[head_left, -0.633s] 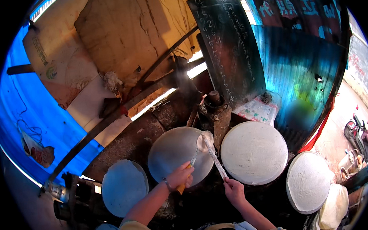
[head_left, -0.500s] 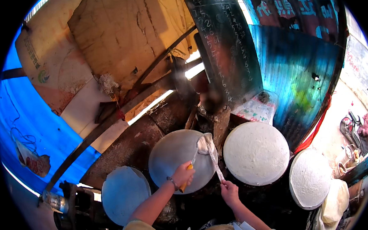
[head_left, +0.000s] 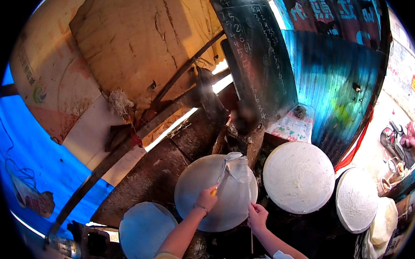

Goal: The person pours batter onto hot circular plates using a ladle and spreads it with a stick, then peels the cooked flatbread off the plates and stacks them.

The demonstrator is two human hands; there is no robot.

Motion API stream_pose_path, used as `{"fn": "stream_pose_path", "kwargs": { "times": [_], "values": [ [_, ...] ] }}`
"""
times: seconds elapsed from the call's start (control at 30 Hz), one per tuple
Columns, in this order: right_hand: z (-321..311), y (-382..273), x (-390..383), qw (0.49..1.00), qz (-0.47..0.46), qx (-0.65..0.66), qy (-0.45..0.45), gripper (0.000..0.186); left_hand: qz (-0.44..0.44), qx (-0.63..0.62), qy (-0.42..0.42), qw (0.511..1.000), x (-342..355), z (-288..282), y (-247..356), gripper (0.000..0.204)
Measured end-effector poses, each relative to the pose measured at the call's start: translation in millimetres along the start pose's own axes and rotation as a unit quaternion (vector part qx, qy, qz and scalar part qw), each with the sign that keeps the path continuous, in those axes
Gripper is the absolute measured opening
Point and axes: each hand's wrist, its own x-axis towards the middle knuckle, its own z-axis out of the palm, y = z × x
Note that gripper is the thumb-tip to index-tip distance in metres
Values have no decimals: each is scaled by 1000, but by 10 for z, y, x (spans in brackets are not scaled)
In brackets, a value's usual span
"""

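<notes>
My left hand (head_left: 205, 200) is closed round the yellow handle of a long metal scraper-like tool (head_left: 221, 174). It slants up across a round grey griddle (head_left: 191, 181). Near the tool's tip, pale wet batter (head_left: 238, 167) lies at the griddle's far right side. By the right rim, my right hand (head_left: 257, 215) pinches a thin, flat stick (head_left: 252, 238), seen nearly edge-on, its lower end pointing toward me. Where the stick's other end lies is hard to make out. White rounds of batter or flatbread (head_left: 298, 177) cover the surfaces to the right.
Left of the griddle is a bluish-lit round (head_left: 145, 234); far right, another white round (head_left: 357, 200) stands beside a pale cloth or bag (head_left: 382, 219). Behind are a dark post (head_left: 253, 143), a chalkboard (head_left: 260, 57) and a slanting beam (head_left: 107, 157).
The batter lump has left the stick and lies spread on the griddle's far right. My right hand has turned the stick downward toward me. The view has shifted slightly.
</notes>
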Motion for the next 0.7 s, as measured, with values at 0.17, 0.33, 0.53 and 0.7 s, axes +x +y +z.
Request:
{"fn": "stream_pose_path", "kwargs": {
  "times": [0.17,0.33,0.53,0.7],
  "values": [
    [40,373,258,998,-40,-43,-25,20,-66,-32,-22,997,97,2,78,49],
    [48,440,532,994,-92,-54,8,19,-90,-94,16,991,113,-159,-143,50],
    [359,77,499,997,-28,-71,-31,23,-184,-154,36,970,-152,-544,-409,51],
    [357,369,678,966,-135,-207,-69,27,-249,-315,35,915,-315,-472,-388,55]
  ]
}}
